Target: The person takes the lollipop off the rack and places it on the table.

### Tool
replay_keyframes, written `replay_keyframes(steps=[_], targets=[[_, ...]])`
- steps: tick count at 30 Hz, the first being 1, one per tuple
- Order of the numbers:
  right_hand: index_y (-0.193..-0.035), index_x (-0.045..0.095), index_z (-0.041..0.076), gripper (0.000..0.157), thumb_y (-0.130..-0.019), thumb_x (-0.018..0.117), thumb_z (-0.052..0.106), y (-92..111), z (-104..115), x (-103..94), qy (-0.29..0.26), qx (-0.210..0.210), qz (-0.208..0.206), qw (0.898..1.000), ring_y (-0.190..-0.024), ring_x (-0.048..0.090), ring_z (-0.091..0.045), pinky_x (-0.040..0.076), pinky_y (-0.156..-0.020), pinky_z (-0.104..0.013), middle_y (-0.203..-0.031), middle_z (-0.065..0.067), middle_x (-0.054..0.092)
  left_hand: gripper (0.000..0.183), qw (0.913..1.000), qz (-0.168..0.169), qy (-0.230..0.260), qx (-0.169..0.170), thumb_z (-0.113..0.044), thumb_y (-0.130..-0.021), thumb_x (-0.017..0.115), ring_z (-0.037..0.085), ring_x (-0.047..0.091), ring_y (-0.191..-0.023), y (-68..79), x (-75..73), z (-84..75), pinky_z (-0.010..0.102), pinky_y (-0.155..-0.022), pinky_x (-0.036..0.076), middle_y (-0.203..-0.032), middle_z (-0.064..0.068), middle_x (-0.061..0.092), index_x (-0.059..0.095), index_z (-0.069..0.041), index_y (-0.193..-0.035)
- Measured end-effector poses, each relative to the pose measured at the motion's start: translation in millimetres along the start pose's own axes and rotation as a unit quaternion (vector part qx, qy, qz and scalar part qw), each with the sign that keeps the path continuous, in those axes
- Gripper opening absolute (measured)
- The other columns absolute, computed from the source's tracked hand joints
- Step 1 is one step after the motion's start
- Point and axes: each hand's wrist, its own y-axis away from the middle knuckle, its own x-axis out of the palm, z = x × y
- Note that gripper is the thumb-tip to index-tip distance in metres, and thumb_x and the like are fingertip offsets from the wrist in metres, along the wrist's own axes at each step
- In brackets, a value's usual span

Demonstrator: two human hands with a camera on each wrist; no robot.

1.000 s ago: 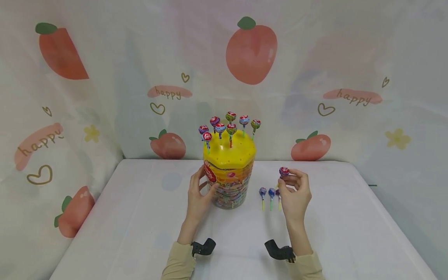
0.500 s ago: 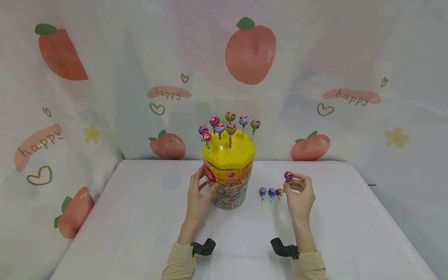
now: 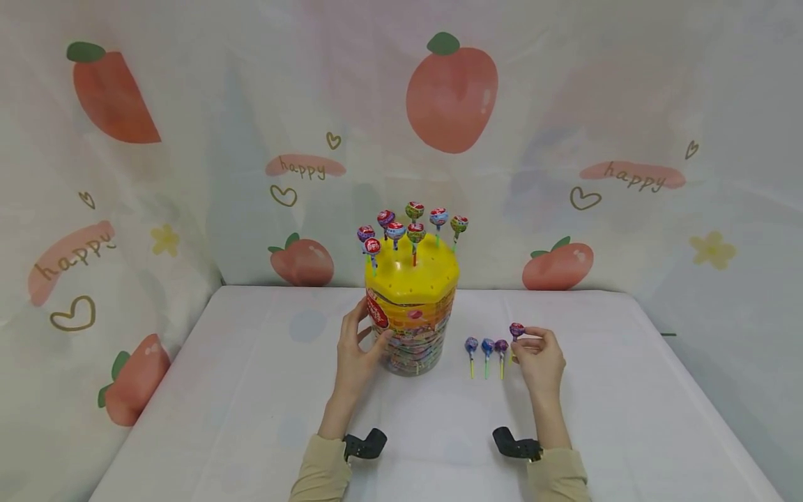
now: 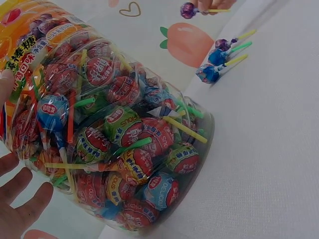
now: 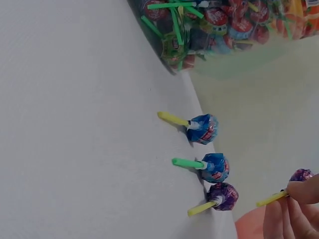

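Note:
A clear plastic jar (image 3: 417,348) full of wrapped lollipops stands on the table under a yellow lid (image 3: 423,279). My left hand (image 3: 354,355) holds its left side, thumb in front and fingers round the side. Between thumb and fingers, my right hand (image 3: 541,359) pinches a purple-wrapped lollipop (image 3: 516,329), head up in the head view, its yellow stick (image 5: 271,198) pointing down. Just left of that hand lie three lollipops in a row: a blue one with a yellow stick (image 5: 203,129), a blue one with a green stick (image 5: 216,168) and a purple one (image 5: 224,196).
Several lollipops (image 3: 415,233) stand upright in the lid, mostly toward its back and left, and small holes dot its front. A white cloth (image 3: 263,418) covers the table. Behind it hangs a backdrop (image 3: 376,90) printed with peaches.
My right hand has moved right and then lower with the purple lollipop, so the third lollipop in the row shows whole. The left hand stays on the jar.

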Motion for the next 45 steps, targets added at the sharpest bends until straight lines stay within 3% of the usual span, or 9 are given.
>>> replay_keyframes(steps=[7,11,23,32,38,41,45], targets=[[-0.116,0.056,-0.004,0.037,-0.081,0.067,-0.003,-8.1,-13.9,-2.5,0.034,0.059,0.024,0.997,-0.054,0.055,0.005,0.053,-0.051,-0.014,-0.086,-0.017,0.069,0.070,1.0000,-0.004,-0.001,-0.004,-0.010,-0.086,0.070,0.034,0.044,-0.130,0.0,0.5,-0.5,0.058,-0.101,0.046,-0.138,0.018,0.045,0.035,-0.005,-0.147],[-0.114,0.057,-0.004,0.036,-0.080,0.068,0.000,-10.0,-20.3,-4.6,0.064,0.071,0.031,0.995,-0.055,0.057,0.001,0.054,-0.052,-0.018,-0.090,-0.022,0.069,0.070,1.0000,-0.002,0.000,0.000,-0.010,-0.086,0.070,0.036,0.044,-0.129,-0.1,0.2,-0.3,0.059,-0.101,0.045,-0.138,0.020,0.045,0.035,-0.005,-0.146],[-0.110,0.059,-0.006,0.032,-0.079,0.065,0.001,-12.3,-30.7,-2.8,0.095,0.061,0.038,0.993,-0.051,0.059,-0.001,0.054,-0.049,-0.018,-0.089,-0.024,0.071,0.069,1.0000,0.003,0.000,-0.003,-0.012,-0.087,0.070,0.037,0.045,-0.129,-0.3,-0.9,-0.4,0.058,-0.102,0.045,-0.137,0.022,0.045,0.035,-0.005,-0.147],[-0.108,0.062,-0.003,0.031,-0.079,0.064,0.006,-9.7,-30.4,-4.8,0.180,0.038,0.043,0.982,-0.053,0.056,-0.004,0.042,-0.055,-0.020,-0.092,-0.024,0.071,0.069,1.0000,0.004,-0.005,-0.001,-0.014,-0.088,0.069,0.036,0.045,-0.130,-0.3,-0.2,2.2,0.057,-0.102,0.046,-0.138,0.020,0.045,0.035,-0.006,-0.147],[-0.109,0.061,-0.003,0.031,-0.079,0.065,0.006,-8.3,-30.1,-4.2,0.193,0.037,0.044,0.980,-0.056,0.057,-0.010,0.040,-0.053,-0.022,-0.091,-0.025,0.070,0.069,1.0000,0.002,-0.004,-0.003,-0.012,-0.088,0.069,0.036,0.044,-0.130,0.3,-0.1,1.5,0.058,-0.102,0.045,-0.138,0.020,0.045,0.034,-0.005,-0.147],[-0.109,0.060,-0.004,0.031,-0.080,0.066,0.005,-6.7,-29.3,-4.0,0.185,0.044,0.040,0.981,-0.055,0.058,-0.010,0.042,-0.052,-0.022,-0.092,-0.026,0.069,0.070,1.0000,0.002,-0.005,-0.008,-0.013,-0.088,0.069,0.036,0.044,-0.130,-0.6,1.3,6.1,0.058,-0.102,0.045,-0.139,0.020,0.044,0.034,-0.006,-0.147],[-0.110,0.060,-0.003,0.031,-0.080,0.065,0.006,-4.9,-28.4,-5.5,0.185,0.042,0.032,0.981,-0.054,0.057,-0.008,0.041,-0.054,-0.021,-0.093,-0.026,0.070,0.072,0.9999,0.000,-0.010,-0.013,-0.013,-0.087,0.070,0.035,0.043,-0.131,-2.1,5.7,23.8,0.056,-0.103,0.045,-0.140,0.019,0.043,0.033,-0.009,-0.149]])
